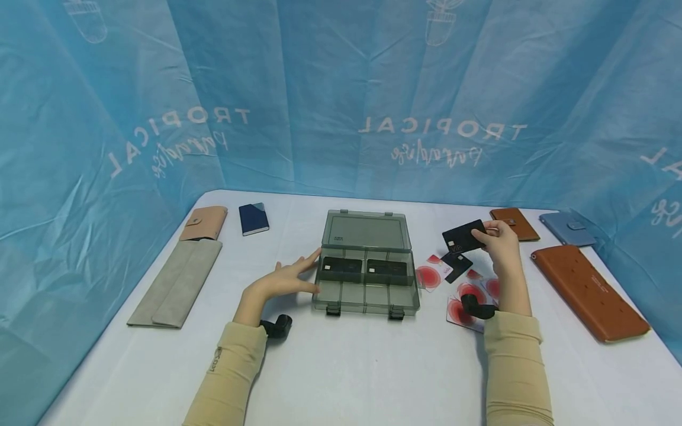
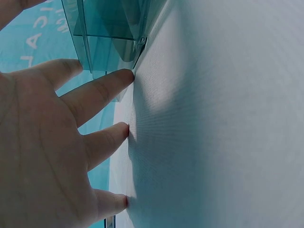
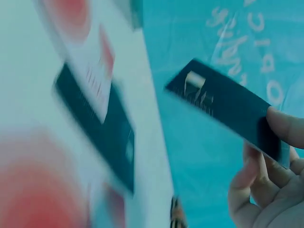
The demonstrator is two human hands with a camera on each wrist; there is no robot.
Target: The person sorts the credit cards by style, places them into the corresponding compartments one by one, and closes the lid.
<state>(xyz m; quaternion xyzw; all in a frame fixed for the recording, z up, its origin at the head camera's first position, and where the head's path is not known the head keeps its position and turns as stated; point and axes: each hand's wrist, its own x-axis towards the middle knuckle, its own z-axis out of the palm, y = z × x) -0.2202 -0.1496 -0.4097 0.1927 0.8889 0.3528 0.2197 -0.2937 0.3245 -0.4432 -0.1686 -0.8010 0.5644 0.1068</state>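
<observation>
Over the right of the bench (image 1: 373,367), by some loose cards (image 1: 428,277), the right grip (image 1: 499,241) pinches a black card (image 1: 461,238) by one end, probably to leave its chip clear. Further left, the left grip (image 1: 281,280), fingers spread, touches the open box (image 1: 351,294), perhaps steadying it.

R wrist cam: I get only blur on red-white card (image 3: 35,185), lower L; R hand (image 3: 278,183) cut off, lower R.
</observation>
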